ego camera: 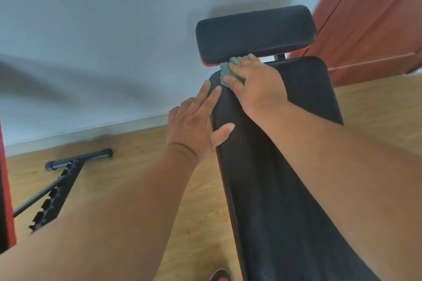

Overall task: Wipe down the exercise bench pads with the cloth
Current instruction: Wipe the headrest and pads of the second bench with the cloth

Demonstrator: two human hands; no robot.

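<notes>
Right hand pressed on the green cloth, fingers curled over it, at the far left corner of the long black pad. Cloth bunched under the fingers, just below the smaller head pad with red trim. Left hand flat against the pad's left edge, fingers straight and slightly spread, thumb on top, holding nothing. Bench slanted up toward a pale wall. Black notched frame on the wooden floor at left. Reddish door at upper right. Shoe tip at the bottom edge.
</notes>
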